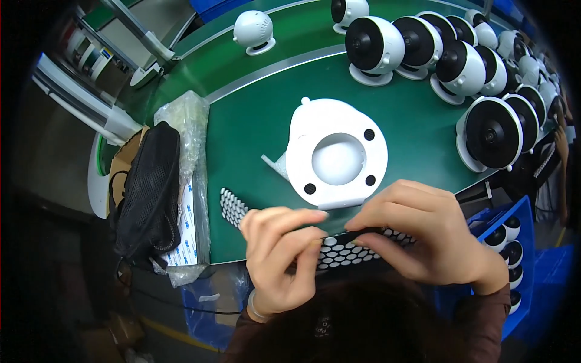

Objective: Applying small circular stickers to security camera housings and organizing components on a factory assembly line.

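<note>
Near the table's front edge, my left hand (279, 259) and my right hand (423, 233) pinch the upper edge of a black sheet of white round stickers (351, 255). Its left end (232, 207) shows beyond my left hand. Thumbs and forefingers come close together at the edge; whether a single sticker is between them is too small to tell. Just beyond my fingers lies a white camera (296, 130), its ring-shaped base facing up. Three black round pads (369, 134) are on that base. A pale strip (275, 164) sticks out at its left side.
Several white cameras with black fronts (374, 45) stand at the right and far right. One white camera (253, 30) sits on the green belt. A black mesh pouch (148, 193) and plastic wrap (187, 121) lie left. A blue crate (523, 242) holding cameras is at the lower right.
</note>
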